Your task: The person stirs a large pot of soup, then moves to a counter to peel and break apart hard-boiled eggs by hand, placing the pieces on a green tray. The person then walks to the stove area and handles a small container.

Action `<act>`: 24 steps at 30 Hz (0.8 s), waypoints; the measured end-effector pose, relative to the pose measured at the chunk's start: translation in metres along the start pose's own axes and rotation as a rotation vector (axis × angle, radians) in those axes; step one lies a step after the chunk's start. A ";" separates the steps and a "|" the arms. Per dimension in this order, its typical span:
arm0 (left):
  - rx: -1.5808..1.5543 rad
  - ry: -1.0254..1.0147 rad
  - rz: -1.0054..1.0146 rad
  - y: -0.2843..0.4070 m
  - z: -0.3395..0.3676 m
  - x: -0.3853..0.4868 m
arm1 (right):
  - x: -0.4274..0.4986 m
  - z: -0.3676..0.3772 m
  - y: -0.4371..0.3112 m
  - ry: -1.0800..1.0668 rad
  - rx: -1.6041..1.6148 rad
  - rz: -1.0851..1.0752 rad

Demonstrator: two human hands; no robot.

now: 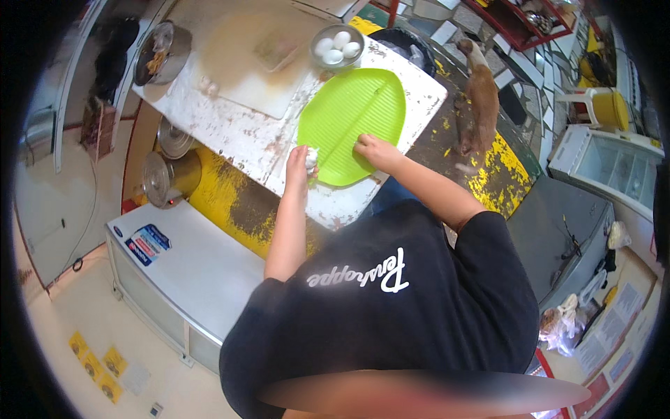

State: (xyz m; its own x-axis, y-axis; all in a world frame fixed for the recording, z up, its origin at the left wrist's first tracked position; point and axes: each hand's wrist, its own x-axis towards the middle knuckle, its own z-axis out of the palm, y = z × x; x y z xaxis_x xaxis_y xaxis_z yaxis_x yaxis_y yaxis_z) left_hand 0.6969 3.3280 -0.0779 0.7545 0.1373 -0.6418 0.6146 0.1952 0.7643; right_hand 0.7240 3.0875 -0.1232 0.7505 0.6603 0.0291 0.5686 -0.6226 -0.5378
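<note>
My left hand [298, 166] grips a white garlic bulb [311, 158] at the near left rim of a green leaf-shaped plastic tray [352, 118]. Over the tray's right side, my right hand [378, 152] has its thumb and fingers pinched together. A small white piece shows at those fingertips, too small to name surely. Ridges run across the tray, and it lies on a table [241, 141] with chipped white paint. Beyond it stands a metal bowl [336, 30] with several white eggs [333, 56]. More garlic [208, 86] lies at the left.
A white board [261, 99] and a blurred clear container [280, 50] lie further back. A metal pot [175, 55] stands at the table's left edge. Past the right edge are a black bin [405, 44] and a brown dog [481, 94]. A white chest freezer [199, 262] is left of me.
</note>
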 end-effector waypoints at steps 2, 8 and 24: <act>-0.015 0.022 -0.010 -0.005 0.008 0.000 | 0.000 0.009 0.011 0.035 0.078 -0.008; -0.004 0.142 -0.086 0.000 0.046 0.017 | 0.035 -0.020 0.049 0.119 0.466 0.077; -0.374 0.328 -0.116 0.035 0.164 0.031 | 0.165 -0.047 0.453 -0.215 -0.091 0.652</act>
State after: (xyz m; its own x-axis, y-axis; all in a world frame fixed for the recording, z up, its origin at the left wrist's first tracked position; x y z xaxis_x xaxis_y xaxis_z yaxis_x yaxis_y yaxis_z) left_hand 0.7794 3.1801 -0.0608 0.5375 0.3803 -0.7526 0.5199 0.5533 0.6509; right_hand 1.1210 2.8949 -0.3222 0.8707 0.2023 -0.4482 0.0575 -0.9471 -0.3157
